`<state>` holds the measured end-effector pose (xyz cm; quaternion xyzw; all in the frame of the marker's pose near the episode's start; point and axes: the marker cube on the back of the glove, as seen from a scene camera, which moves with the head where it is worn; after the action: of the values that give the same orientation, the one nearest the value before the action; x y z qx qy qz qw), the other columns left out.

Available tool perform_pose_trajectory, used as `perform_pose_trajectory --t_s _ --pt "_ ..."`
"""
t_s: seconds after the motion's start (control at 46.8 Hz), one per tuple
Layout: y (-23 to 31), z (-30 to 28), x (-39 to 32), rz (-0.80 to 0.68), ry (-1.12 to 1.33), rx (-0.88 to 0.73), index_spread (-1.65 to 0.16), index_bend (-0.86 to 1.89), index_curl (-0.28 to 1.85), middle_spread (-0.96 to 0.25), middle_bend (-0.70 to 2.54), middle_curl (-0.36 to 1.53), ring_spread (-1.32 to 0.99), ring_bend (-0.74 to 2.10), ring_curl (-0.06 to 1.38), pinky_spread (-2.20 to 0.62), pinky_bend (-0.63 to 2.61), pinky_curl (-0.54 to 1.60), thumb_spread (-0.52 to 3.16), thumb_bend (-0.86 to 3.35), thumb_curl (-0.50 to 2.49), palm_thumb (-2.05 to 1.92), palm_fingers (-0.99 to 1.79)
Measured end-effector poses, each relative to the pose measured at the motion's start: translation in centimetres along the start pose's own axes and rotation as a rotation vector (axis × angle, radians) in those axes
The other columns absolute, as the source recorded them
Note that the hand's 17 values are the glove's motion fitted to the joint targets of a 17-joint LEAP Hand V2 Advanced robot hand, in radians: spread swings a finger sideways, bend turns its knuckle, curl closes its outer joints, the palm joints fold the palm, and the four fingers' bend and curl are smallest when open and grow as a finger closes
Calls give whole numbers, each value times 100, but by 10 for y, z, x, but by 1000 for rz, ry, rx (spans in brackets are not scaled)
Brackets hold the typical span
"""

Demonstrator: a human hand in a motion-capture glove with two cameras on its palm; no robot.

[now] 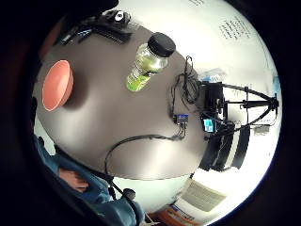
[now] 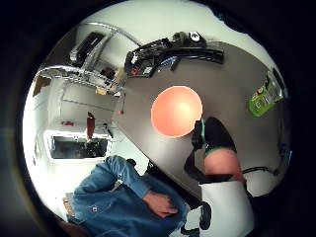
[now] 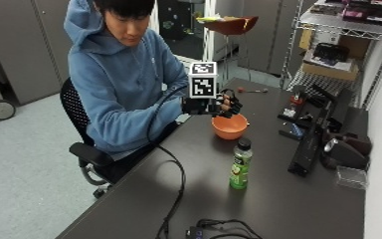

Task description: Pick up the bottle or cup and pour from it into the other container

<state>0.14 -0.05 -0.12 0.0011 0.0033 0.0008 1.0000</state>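
Fingers (image 3: 229, 105) of the right hand (image 3: 212, 106) hang relaxed, holding nothing, above the orange bowl (image 3: 230, 126).

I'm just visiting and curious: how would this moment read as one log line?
gloved right hand: above round orange bowl, holding nothing | capped green plastic bottle: upright on dark table, untouched | pour: not started

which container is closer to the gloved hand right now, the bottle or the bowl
The orange bowl: the gloved right hand hovers just above its rim, fingers loosely spread. The green bottle with the black cap stands upright farther along the table, untouched.
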Motion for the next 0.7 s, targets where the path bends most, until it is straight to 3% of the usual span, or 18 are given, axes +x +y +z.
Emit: perform_pose_trajectory --t_s 0.256,0.705 --pt "-3 -3 0 6 10 3 -26 20 20 5 19 14 11 27 13 22 30 17 77 32 26 67 31" --pt "14 -10 23 24 41 -6 -30 17 28 6 18 23 13 27 19 26 27 25 96 16 39 74 29"
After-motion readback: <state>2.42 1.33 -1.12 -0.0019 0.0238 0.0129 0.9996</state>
